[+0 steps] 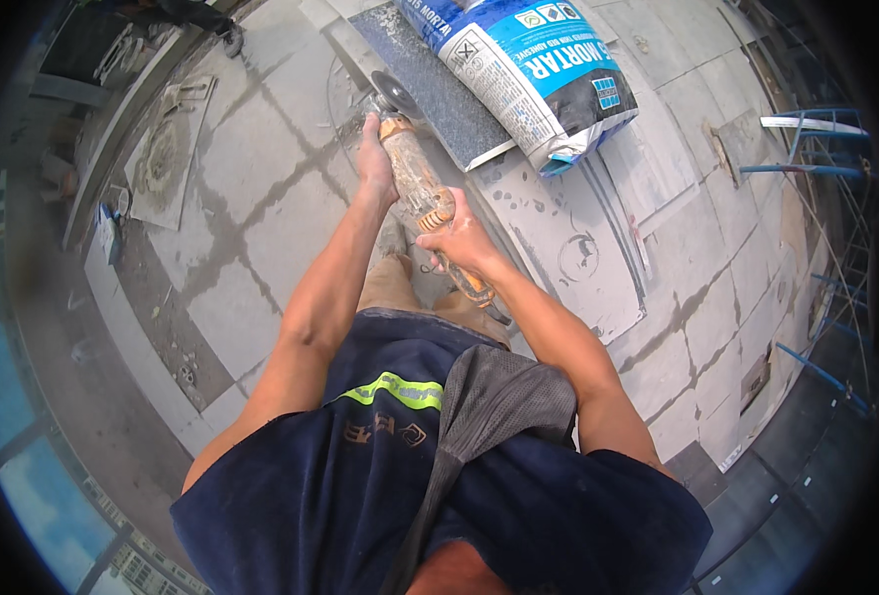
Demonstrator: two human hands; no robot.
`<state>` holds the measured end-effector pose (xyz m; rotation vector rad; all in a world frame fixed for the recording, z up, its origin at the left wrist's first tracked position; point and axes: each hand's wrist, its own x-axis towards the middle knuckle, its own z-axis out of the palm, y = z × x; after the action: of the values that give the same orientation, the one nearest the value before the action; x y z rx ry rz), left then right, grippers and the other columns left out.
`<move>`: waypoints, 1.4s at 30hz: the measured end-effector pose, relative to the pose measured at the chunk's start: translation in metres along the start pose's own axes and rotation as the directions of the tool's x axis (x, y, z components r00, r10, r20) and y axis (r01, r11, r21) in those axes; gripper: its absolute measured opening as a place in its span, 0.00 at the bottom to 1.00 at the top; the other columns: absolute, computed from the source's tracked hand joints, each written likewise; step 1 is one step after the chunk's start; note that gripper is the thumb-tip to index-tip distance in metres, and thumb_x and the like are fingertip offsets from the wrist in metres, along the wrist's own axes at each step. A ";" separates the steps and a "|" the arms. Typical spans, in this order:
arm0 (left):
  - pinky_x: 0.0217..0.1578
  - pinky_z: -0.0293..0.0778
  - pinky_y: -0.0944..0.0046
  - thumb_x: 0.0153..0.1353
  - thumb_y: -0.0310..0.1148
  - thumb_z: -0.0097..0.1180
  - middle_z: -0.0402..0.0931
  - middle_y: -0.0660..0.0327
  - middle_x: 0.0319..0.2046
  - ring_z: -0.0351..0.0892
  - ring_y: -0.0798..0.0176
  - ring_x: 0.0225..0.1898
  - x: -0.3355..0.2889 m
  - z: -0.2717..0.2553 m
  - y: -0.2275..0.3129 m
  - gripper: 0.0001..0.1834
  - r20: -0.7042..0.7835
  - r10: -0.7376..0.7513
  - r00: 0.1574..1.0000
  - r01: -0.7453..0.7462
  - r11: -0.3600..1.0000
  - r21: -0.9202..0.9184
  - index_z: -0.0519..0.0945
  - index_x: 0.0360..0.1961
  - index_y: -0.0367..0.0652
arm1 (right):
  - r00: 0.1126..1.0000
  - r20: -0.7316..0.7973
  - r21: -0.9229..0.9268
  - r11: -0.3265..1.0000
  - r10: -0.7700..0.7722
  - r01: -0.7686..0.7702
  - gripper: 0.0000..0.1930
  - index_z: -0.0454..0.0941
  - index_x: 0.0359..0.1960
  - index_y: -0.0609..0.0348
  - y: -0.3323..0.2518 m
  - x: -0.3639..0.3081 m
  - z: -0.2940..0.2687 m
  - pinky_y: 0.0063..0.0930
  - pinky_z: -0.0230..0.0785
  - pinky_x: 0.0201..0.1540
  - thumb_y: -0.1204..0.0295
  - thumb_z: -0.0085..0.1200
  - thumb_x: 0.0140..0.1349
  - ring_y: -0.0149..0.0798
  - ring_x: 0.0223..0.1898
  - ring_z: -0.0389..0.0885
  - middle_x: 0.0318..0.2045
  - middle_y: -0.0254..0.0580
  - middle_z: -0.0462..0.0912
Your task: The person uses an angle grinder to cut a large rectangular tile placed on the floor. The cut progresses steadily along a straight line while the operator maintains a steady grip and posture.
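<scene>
I hold a dusty orange angle grinder (pixel 412 164) in front of my legs with both hands. Its dark round disc (pixel 393 91) points away from me, beside the edge of a dark grey speckled slab (pixel 464 119). Whether the disc touches the slab I cannot tell. My left hand (pixel 374 164) is closed along the left side of the front of the body, its fingers partly hidden. My right hand (pixel 466 238) is wrapped round the rear part, near the handle. On top of the slab rests a blue, white and black mortar bag (pixel 549 74).
A pale board (pixel 568 248) lies on the paved floor to the right. Blue metal frames (pixel 816 171) stand at the far right. At the left, a mortar-smeared board (pixel 167 159) lies near a raised edge, with a small blue and white package (pixel 108 233) beside it.
</scene>
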<state>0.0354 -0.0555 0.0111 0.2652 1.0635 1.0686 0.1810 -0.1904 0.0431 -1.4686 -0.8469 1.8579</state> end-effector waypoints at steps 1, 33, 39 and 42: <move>0.32 0.84 0.52 0.77 0.63 0.44 0.83 0.56 0.32 0.85 0.57 0.29 -0.004 0.002 -0.002 0.33 0.004 -0.001 1.000 0.001 1.000 -0.011 0.81 0.49 0.41 | 1.000 -0.003 0.005 1.000 0.000 0.000 0.45 0.54 0.74 0.57 0.005 -0.003 -0.001 0.31 0.74 0.19 0.80 0.70 0.57 0.33 0.20 0.81 0.34 0.45 0.85; 0.31 0.85 0.53 0.76 0.62 0.48 0.84 0.54 0.33 0.86 0.56 0.28 -0.008 -0.006 -0.019 0.32 -0.047 0.062 0.997 -0.062 0.998 0.003 0.81 0.49 0.38 | 0.998 0.060 0.023 1.000 -0.004 0.002 0.46 0.52 0.74 0.59 0.018 -0.014 -0.011 0.32 0.74 0.21 0.80 0.71 0.58 0.33 0.21 0.82 0.34 0.46 0.87; 0.37 0.86 0.46 0.74 0.68 0.45 0.83 0.51 0.37 0.86 0.52 0.34 0.022 -0.014 -0.004 0.38 -0.012 0.027 1.000 -0.027 0.999 0.027 0.79 0.56 0.39 | 0.999 0.051 0.057 0.998 -0.006 0.003 0.44 0.54 0.71 0.58 0.001 0.004 -0.002 0.32 0.74 0.20 0.80 0.71 0.57 0.33 0.20 0.81 0.34 0.45 0.86; 0.37 0.86 0.45 0.73 0.69 0.45 0.82 0.51 0.36 0.86 0.51 0.33 0.036 -0.017 0.002 0.39 0.009 0.015 1.000 -0.015 1.000 0.024 0.79 0.55 0.39 | 0.999 0.045 0.058 0.998 -0.011 0.009 0.42 0.56 0.70 0.57 -0.004 0.015 0.000 0.32 0.74 0.19 0.80 0.70 0.57 0.33 0.20 0.81 0.34 0.45 0.85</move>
<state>0.0235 -0.0306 -0.0168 0.2974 1.0683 1.0674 0.1782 -0.1762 0.0381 -1.3896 -0.8139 1.8988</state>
